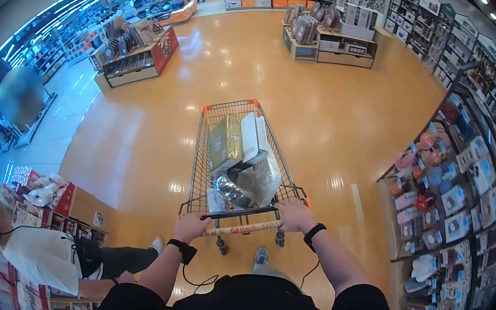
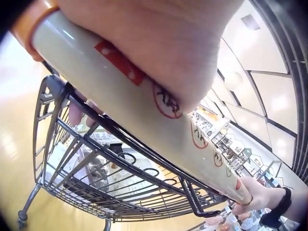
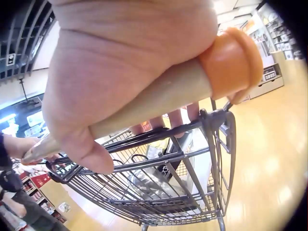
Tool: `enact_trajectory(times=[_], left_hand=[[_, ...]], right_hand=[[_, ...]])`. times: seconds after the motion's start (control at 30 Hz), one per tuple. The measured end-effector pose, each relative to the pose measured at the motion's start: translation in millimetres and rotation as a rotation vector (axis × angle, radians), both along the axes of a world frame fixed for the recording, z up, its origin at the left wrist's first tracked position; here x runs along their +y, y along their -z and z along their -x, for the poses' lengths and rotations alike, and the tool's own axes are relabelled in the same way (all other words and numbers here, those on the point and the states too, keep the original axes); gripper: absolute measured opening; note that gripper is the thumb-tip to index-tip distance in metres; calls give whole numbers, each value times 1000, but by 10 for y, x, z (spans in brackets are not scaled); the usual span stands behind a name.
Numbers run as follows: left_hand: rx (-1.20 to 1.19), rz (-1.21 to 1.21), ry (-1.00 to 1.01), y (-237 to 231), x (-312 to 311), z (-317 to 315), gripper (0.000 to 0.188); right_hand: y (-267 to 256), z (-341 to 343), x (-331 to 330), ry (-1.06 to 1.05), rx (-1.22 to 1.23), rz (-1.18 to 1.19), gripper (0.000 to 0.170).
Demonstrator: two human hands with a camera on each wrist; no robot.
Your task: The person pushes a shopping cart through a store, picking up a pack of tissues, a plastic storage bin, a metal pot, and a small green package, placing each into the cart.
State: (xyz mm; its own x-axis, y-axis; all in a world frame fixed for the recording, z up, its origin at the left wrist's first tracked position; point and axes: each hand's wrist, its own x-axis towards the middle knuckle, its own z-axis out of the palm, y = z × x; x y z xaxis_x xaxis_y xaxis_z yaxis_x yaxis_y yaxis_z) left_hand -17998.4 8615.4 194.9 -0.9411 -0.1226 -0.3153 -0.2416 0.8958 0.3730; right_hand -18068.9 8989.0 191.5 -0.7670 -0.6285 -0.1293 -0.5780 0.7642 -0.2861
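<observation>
Both hands are on the cream handlebar [image 1: 242, 228] of a wire shopping cart [image 1: 200, 168]. My left hand [image 1: 191, 227] grips its left end; in the left wrist view the palm lies over the bar [image 2: 120, 91] with fingertips showing beneath. Near the right end my right hand [image 1: 295, 215] is curled round it, thumb and fingertips visible below the bar [image 3: 159, 98] in the right wrist view. Inside the cart are a gold box [image 1: 226, 143], a white box [image 1: 254, 137], a clear plastic-wrapped item [image 1: 266, 179] and a silvery bag [image 1: 232, 191].
A person in a white shirt [image 1: 40, 256] stands at the left beside a shelf of packets [image 1: 36, 216]. Racks of hanging goods [image 1: 451, 211] line the right. Display stands are ahead at left [image 1: 136, 57] and centre right [image 1: 345, 46], with orange floor [image 1: 235, 60] between them.
</observation>
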Motion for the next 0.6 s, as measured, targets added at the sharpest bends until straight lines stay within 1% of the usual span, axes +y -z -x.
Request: enact_trajectory(times=[0.07,0.17,0.2,0.27,0.3,0.33,0.4,0.43,0.47,0.6], left_hand=[[-42,3,-23,-9,-96,215,47],[-11,-13,-26,-37,-243,568,48],[-13,-21,-88,-68,-295,670,48],[-81,-3,-86,-191,-347,927,46],[-85,-22,-141,-212,-352,981,46],[-87,5,-148,-242,-364,1094,45],[-80,34,-179,-277,-393,1333,45],[-56,48,-178,-279,-421,1452,45],[-38,65,-173,-290,-462,1568,45],[-73,1,-242,-406,-563,1946,47]], right_hand=[[-36,275,-121,-30,-14,-33,64],[-68,735,-295,-59,-1,-11,67],[-83,882,-366,-121,-3,-18,67],[-104,1189,-462,-76,7,10,70],[-101,1349,-506,-67,-30,-27,74],[-96,1492,-534,-111,-26,-42,74],[-118,1752,-587,-86,-19,4,73],[-232,1887,-659,-66,-89,-44,70],[-267,2048,-718,-90,-91,-47,70],[-307,2544,-825,-112,-61,-13,68]])
